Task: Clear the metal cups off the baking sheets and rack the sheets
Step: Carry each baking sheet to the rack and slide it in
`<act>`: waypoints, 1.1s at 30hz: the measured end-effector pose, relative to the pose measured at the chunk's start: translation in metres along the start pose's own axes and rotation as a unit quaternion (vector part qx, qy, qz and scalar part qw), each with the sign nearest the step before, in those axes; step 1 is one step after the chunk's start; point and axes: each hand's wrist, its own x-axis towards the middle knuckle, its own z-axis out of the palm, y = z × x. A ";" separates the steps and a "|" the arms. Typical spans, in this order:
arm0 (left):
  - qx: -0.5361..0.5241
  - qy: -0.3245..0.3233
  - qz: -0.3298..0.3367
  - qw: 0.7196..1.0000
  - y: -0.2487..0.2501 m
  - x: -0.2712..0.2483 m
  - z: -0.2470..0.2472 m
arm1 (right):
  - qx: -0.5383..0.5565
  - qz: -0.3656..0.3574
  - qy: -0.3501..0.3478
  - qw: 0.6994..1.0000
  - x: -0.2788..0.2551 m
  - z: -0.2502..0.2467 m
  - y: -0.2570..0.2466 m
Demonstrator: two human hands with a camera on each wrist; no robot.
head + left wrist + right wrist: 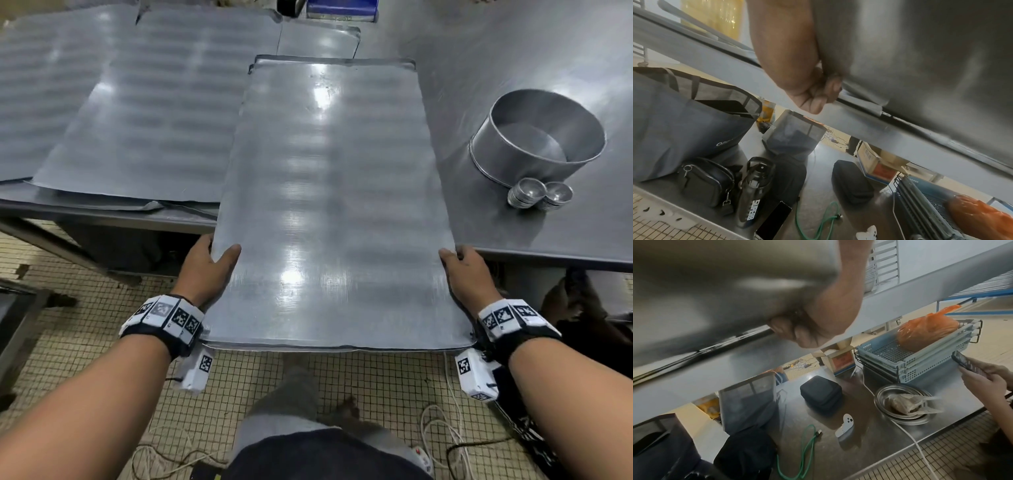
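A bare baking sheet [329,205] juts over the near edge of the steel table [513,68], with another sheet's rim showing under it. My left hand [209,270] grips its left edge, thumb on top, fingers curled beneath [818,95]. My right hand [466,270] grips the right edge the same way, fingers underneath [797,332]. The sheet's underside [920,56] fills the wrist views. Two short stacks of small metal cups [539,195] stand on the table to the right, against a round metal tin [537,137].
More empty sheets [137,113] overlap on the table's left and back [318,42]. A lower shelf [859,426] holds bags, a bottle, blue crates [910,360] and bowls. Another person's hands hold a phone [966,363] at right. Cables [442,431] lie on the tiled floor.
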 end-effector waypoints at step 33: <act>-0.121 0.151 0.109 0.975 0.031 -0.041 -0.097 | 0.009 -0.177 0.030 0.984 -0.021 -0.024 -0.135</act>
